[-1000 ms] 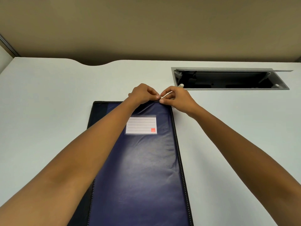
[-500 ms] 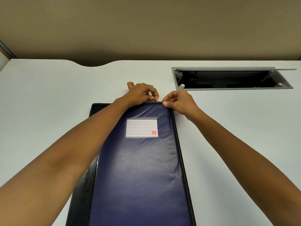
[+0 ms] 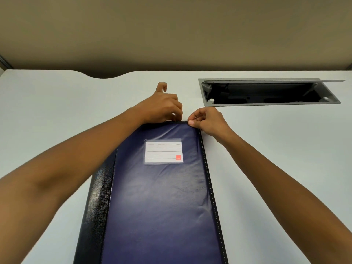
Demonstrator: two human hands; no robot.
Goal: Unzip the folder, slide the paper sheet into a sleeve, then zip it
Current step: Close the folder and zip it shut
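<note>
A dark blue zip folder (image 3: 162,202) with a black spine lies shut on the white table, long side pointing away from me. A white lined label (image 3: 163,151) with a small red square sits near its far end. My right hand (image 3: 206,120) pinches the folder's far right corner between thumb and fingers. My left hand (image 3: 162,105) rests at the far edge just left of it, fingers curled down at the zipper; what they hold is hidden. No paper sheet is in view.
An open grey cable tray (image 3: 266,92) is sunk into the white table (image 3: 57,111) at the back right, close to my right hand. The table's far edge has a curved notch (image 3: 103,76) at the back left.
My hands have parted slightly: the left hand moved left along the far edge and its thumb lifted, while the right hand stays pinched at the corner. The view shifted so the folder sits lower.
</note>
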